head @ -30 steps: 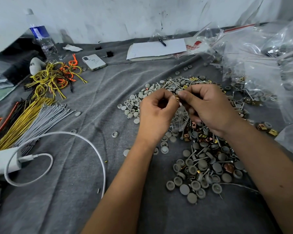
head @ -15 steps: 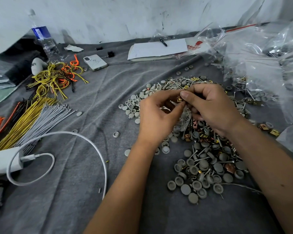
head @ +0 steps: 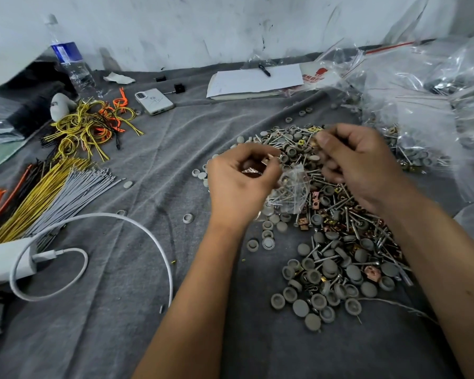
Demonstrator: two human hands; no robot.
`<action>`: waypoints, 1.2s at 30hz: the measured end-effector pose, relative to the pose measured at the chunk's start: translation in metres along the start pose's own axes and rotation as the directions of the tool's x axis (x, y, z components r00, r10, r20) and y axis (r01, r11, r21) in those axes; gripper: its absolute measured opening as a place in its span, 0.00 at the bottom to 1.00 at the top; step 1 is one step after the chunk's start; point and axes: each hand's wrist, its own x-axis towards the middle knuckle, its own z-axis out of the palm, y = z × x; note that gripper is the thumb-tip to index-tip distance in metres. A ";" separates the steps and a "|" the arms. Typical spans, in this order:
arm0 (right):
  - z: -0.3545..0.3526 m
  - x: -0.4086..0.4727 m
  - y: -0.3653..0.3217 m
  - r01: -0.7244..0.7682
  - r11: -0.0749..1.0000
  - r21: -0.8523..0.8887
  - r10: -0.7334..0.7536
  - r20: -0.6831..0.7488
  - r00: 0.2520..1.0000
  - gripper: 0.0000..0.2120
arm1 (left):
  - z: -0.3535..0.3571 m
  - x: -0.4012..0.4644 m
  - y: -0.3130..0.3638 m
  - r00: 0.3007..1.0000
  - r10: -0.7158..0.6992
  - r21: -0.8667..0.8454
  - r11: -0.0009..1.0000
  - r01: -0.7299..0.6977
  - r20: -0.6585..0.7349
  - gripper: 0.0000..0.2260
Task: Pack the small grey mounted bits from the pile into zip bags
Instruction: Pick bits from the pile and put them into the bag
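Above the grey cloth-covered table (head: 126, 310), both hands hover over the heap of small parts. At nine o'clock of the heap's middle, the left hand (head: 240, 184) curls its fingers and thumb round the mouth of a small clear plastic zip bag (head: 292, 190), which hangs below the fist toward four o'clock and shows thin metal pins inside; something coppery sits in the palm, too blurred to name. At three o'clock of it, the right hand (head: 359, 162) is curled too, its thumb and forefinger pinching a tiny brass-coloured piece (head: 314, 143) at ten o'clock of the knuckles.

Half a second ago the fingertips of both hands met at one point over the bag's mouth; now they stand apart, the right hand drawn off toward two o'clock with the brass piece, the left lower and nearer nine o'clock.

Beneath them the pile of small grey round-capped mounted bits (head: 331, 272) spreads from twelve o'clock behind the hands to five o'clock by the right forearm, mixed with metal screws and copper clips; the caps lie some dome up, some hollow up. Crumpled clear plastic bags (head: 422, 86) are heaped at two o'clock.
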 end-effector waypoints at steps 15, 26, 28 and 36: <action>0.007 -0.004 -0.007 0.005 1.000 0.026 -0.004 -0.012 1.000 0.02 | 0.009 -0.001 0.004 0.970 0.222 0.260 0.947 -0.190 -0.097 0.03; -0.011 0.000 -0.002 -0.020 0.965 -0.263 0.041 0.076 0.996 0.02 | 0.010 -0.006 0.013 0.996 0.051 0.225 0.974 -0.032 -0.077 0.10; -0.011 0.000 -0.001 -0.010 0.964 -0.266 0.033 0.081 0.996 0.03 | 0.012 -0.008 0.015 0.996 0.094 0.311 0.946 -0.086 -0.011 0.08; -0.013 0.002 0.002 0.016 0.966 -0.256 -0.001 0.057 0.998 0.06 | 0.015 -0.011 0.011 0.984 0.119 0.632 0.755 -0.176 0.133 0.17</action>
